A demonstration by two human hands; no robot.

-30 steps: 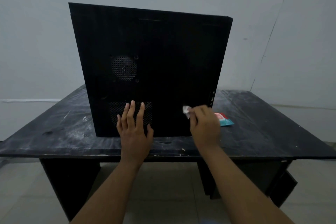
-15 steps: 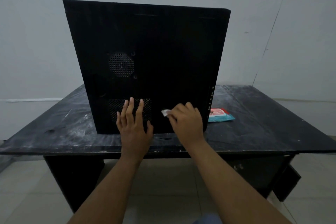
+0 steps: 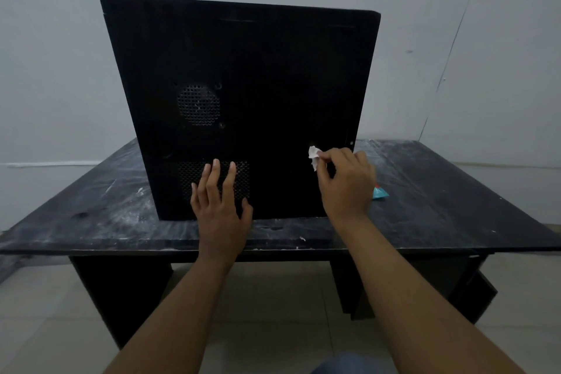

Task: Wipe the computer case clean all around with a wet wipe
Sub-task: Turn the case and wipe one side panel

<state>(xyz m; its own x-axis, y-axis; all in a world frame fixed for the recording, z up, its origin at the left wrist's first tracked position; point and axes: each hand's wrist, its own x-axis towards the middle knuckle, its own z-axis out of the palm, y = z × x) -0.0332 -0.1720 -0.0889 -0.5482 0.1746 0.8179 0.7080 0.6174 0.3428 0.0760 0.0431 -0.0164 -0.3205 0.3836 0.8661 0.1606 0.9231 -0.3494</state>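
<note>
Head view: left hand [image 3: 220, 209] flat, fingers spread, pressed on computer case [image 3: 243, 100] over its lower vent [image 3: 212, 182]. Right hand [image 3: 346, 182] pinches crumpled wet wipe [image 3: 313, 156] against case panel. Wipe pack [image 3: 380, 192] just right of right hand on table [image 3: 440, 206].

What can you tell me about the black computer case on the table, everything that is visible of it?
The black boxy metal-looking computer case stands upright on the scuffed black table, its broad side panel facing the camera. This panel has a round perforated vent and a rectangular mesh vent below it. The left hand lies flat on the lower vent; the right hand holds a crumpled white wet wipe at the panel's lower right part.
</note>
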